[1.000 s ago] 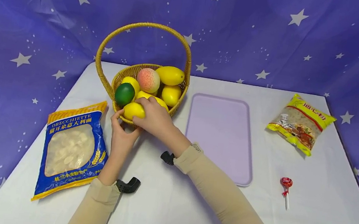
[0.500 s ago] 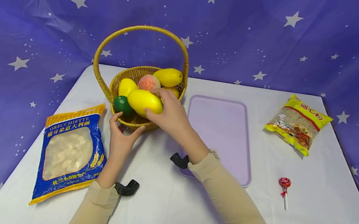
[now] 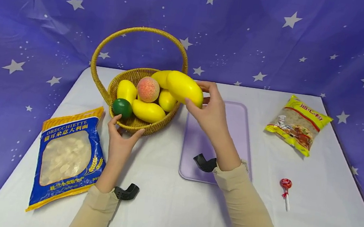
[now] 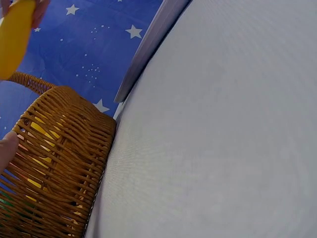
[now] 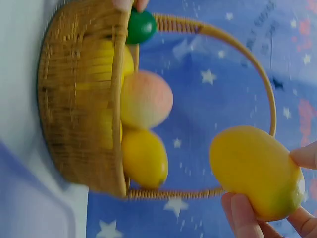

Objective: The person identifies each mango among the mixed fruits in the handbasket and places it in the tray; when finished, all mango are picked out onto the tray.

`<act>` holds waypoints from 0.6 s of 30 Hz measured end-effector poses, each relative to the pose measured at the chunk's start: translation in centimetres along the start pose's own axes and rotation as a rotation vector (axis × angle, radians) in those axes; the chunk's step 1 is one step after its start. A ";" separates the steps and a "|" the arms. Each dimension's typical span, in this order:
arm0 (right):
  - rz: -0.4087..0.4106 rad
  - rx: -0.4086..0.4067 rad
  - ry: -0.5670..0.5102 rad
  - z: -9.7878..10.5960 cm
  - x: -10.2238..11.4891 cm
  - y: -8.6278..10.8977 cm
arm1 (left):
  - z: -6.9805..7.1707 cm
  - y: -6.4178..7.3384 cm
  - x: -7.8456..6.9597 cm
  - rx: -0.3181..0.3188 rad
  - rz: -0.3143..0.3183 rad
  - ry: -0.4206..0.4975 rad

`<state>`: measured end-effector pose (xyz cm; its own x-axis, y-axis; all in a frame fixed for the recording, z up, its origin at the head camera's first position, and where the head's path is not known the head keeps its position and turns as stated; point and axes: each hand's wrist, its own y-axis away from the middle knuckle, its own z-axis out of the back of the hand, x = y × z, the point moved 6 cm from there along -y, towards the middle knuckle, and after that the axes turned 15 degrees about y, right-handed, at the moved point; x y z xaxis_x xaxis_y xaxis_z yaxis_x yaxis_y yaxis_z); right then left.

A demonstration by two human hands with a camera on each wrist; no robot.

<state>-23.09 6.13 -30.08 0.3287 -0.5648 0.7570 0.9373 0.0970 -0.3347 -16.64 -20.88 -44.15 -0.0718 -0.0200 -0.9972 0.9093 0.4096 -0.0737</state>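
My right hand (image 3: 212, 111) holds a yellow mango (image 3: 185, 87) between thumb and fingers, raised over the basket's right rim. In the right wrist view this mango (image 5: 255, 171) has a greenish end. My left hand (image 3: 120, 142) grips the front rim of the wicker basket (image 3: 157, 126). From the left wrist, the thumb (image 4: 8, 148) lies against the outer wall of the basket (image 4: 64, 163). Inside are a pink-and-yellow peach (image 3: 148, 89), a green fruit (image 3: 122, 108) and several yellow fruits, among them one (image 3: 148, 112) at the front.
A lilac tray (image 3: 193, 159) lies right of the basket, partly under my right arm. A blue pasta bag (image 3: 67, 156) is on the left. Farther right are a yellow pasta bag (image 3: 296, 126) and a red lollipop (image 3: 285, 183). A starry purple cloth (image 3: 245, 34) hangs behind.
My right hand has lifted the mango from the front of the basket and carried it up and to the right. My left hand stays at the basket's front rim.
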 end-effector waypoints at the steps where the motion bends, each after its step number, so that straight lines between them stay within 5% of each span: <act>1: -0.019 -0.018 -0.006 0.4 -0.6 0.0 | 0.0 0.0 0.0 0.000 0.006 -0.001; 7: -0.174 -0.086 -0.003 1.6 -4.8 -0.4 | 0.1 0.1 0.1 0.002 0.011 -0.006; 18: -0.355 -0.060 0.042 -0.3 -11.4 0.1 | 0.1 0.1 0.0 0.004 -0.017 -0.029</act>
<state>-26.82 12.32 -38.93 -0.0224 -0.5876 0.8088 0.9834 -0.1588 -0.0881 -16.50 -20.89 -44.19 -0.0756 -0.0537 -0.9957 0.9095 0.4057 -0.0909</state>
